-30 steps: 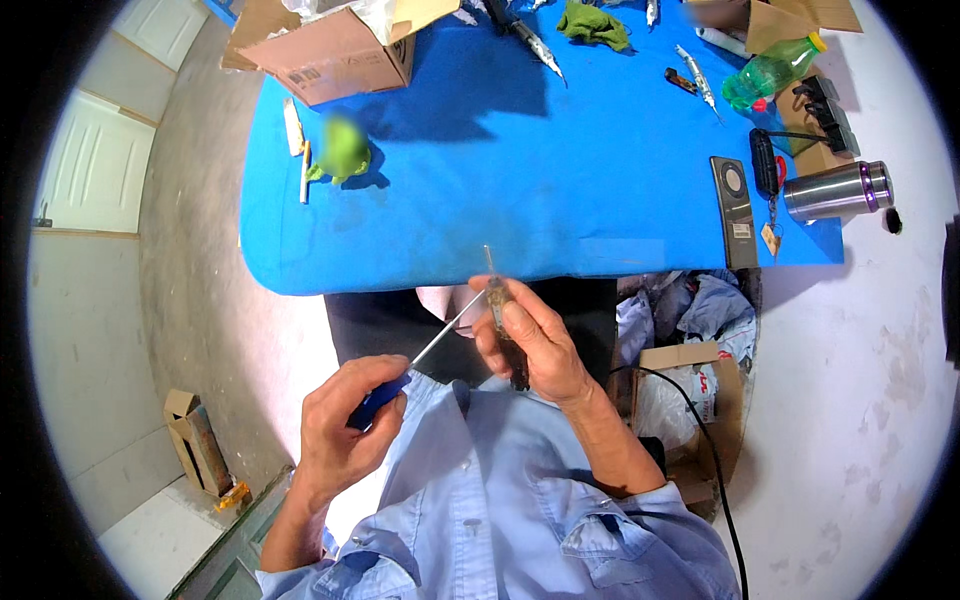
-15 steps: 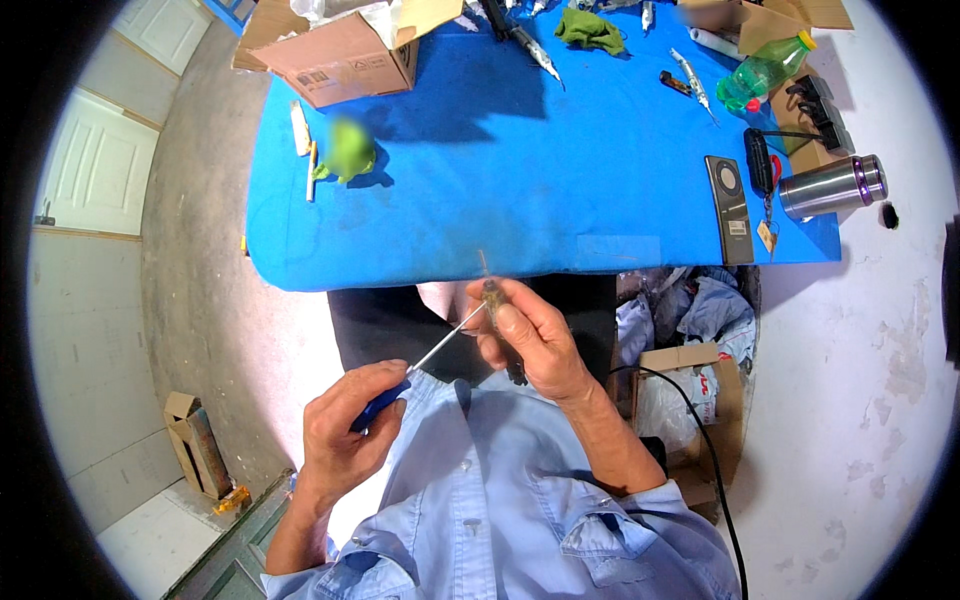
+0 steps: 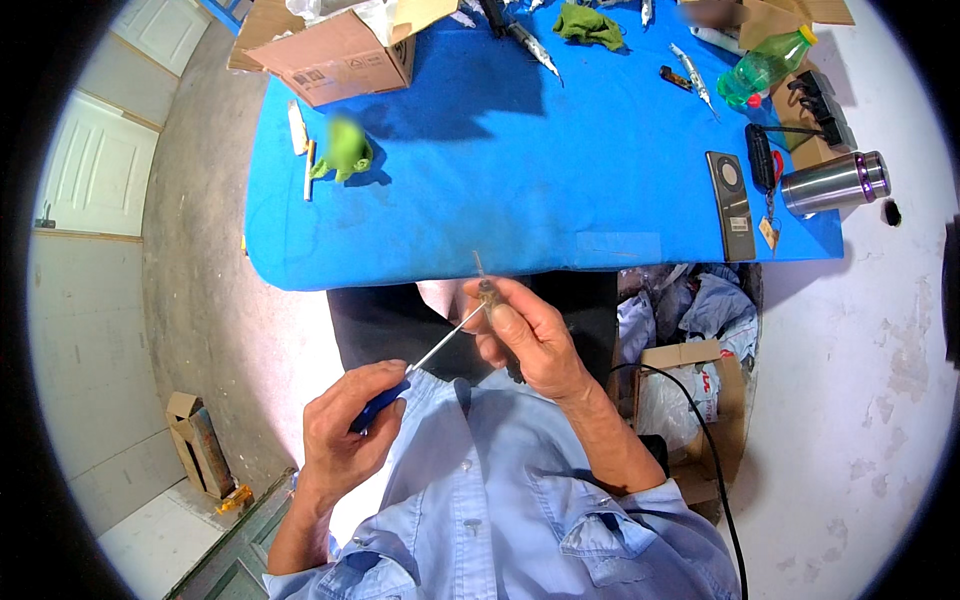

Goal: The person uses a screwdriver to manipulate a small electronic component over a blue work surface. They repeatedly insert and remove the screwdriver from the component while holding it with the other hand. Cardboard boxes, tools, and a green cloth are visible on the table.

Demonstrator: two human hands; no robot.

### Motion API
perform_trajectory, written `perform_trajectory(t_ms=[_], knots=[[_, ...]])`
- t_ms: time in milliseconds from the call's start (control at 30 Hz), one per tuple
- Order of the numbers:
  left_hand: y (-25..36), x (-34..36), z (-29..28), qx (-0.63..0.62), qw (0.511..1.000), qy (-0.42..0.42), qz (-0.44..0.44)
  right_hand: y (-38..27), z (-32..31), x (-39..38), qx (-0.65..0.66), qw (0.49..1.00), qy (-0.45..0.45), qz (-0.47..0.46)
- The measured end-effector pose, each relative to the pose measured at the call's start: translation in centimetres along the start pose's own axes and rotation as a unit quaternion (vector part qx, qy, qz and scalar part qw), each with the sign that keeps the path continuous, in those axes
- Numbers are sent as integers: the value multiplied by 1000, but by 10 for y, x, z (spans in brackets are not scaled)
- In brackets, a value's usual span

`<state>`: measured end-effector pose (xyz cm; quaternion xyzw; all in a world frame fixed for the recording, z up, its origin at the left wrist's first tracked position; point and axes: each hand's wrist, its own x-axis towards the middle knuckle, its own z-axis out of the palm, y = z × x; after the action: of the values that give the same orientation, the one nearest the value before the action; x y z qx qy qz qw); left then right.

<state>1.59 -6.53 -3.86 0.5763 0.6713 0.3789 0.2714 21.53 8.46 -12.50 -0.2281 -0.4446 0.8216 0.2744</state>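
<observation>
My left hand [image 3: 340, 420] is closed round the blue handle of a screwdriver [image 3: 447, 339], its metal shaft slanting up to the right. The shaft's tip meets a small dark and brownish part [image 3: 488, 293] pinched between the thumb and fingers of my right hand [image 3: 540, 345]. A thin wire-like tip sticks up from that part, above the table's front edge. The part's lower end is mostly covered by my fingers, so its exact kind does not show. Both hands are in front of my body, just short of the blue table [image 3: 420, 220].
On the table are a cardboard box [image 3: 335, 65], green cloths [image 3: 345, 155], silver pen-shaped tools [image 3: 535, 50], a phone [image 3: 731, 205], a green bottle [image 3: 765, 68] and a steel flask [image 3: 835, 183]. A black cable [image 3: 705, 440] runs down past an open carton [image 3: 725, 400] at the right.
The part in my right hand has shifted very slightly left, with the screwdriver tip still against it. My left hand's grip looks the same.
</observation>
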Motion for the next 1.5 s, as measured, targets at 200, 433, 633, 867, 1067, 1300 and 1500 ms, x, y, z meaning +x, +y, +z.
perform_trajectory(t_ms=[200,433,633,867,1067,1300,1500], knots=[[-1,2,1,-4,1000,3,1,0,-1,1,7,1000,-2,3],[-2,2,1,-9,1000,2,0,0,0,3,28,1000,0,1],[-1,1,1,-7,1000,9,-1,1,0,3,27,1000,-6,-1],[-5,0,2,-6,1000,4,-6,1,0,4,27,1000,-4,-1],[-2,2,1,-8,1000,5,-1,4,-2,3,29,1000,-1,6],[-1,4,2,6,1000,3,4,3,-2,3,53,998,1,19],[-1,4,2,1,1000,4,5,1,-2,2,132,990,-15,43]])
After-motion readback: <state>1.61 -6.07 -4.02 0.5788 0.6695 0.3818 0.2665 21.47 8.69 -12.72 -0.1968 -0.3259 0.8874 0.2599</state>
